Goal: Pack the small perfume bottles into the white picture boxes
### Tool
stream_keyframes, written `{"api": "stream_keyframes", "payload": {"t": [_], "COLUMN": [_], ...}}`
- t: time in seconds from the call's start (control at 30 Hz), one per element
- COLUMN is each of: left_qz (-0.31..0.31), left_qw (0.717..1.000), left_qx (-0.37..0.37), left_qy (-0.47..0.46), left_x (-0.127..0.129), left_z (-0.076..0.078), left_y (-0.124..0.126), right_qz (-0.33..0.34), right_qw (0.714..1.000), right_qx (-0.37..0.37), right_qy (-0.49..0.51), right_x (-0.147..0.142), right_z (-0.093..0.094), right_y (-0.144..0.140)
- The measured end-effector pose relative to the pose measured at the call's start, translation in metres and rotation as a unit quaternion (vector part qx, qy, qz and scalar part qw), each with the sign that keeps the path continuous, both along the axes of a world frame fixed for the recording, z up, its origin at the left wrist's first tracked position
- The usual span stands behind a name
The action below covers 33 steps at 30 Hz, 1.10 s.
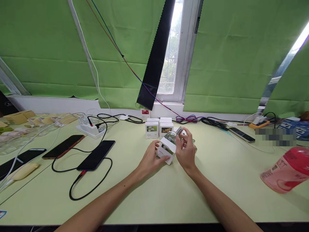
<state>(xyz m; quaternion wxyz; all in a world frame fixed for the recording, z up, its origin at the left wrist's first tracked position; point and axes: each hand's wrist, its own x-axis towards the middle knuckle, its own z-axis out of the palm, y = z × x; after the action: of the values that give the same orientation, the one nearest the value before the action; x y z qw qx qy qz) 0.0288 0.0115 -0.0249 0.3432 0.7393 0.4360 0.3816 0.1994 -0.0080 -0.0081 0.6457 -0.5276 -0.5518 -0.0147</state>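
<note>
Left hand [150,160] clamps small white box [166,150], right hand [186,151] pinches glass bottle [174,135] at its mouth; keep box steady on bench [149,193], bottle straight.
</note>
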Motion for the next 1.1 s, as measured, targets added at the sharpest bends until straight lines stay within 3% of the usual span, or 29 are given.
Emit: {"api": "stream_keyframes", "payload": {"t": [0.13, 0.3, 0.7, 1.1], "left_qz": [0.001, -0.021, 0.058, 0.051], "left_qw": [1.0, 1.0, 0.993, 0.995], "left_qx": [-0.018, 0.012, 0.067, 0.055], "left_qy": [0.022, 0.012, 0.081, 0.066], "left_x": [-0.001, 0.001, 0.0, -0.005], "left_z": [0.001, -0.002, 0.0, 0.0], "left_y": [0.0, -0.002, 0.001, 0.011], "right_qz": [0.006, 0.033, 0.096, 0.102], "right_qw": [0.997, 0.991, 0.976, 0.965], "right_qx": [-0.03, -0.037, -0.103, -0.17], "right_qy": [0.075, 0.128, 0.164, 0.17], "right_x": [-0.001, -0.005, -0.006, 0.001], "right_z": [-0.001, 0.0, -0.007, -0.001], "right_y": [0.001, -0.001, 0.001, 0.004]}}
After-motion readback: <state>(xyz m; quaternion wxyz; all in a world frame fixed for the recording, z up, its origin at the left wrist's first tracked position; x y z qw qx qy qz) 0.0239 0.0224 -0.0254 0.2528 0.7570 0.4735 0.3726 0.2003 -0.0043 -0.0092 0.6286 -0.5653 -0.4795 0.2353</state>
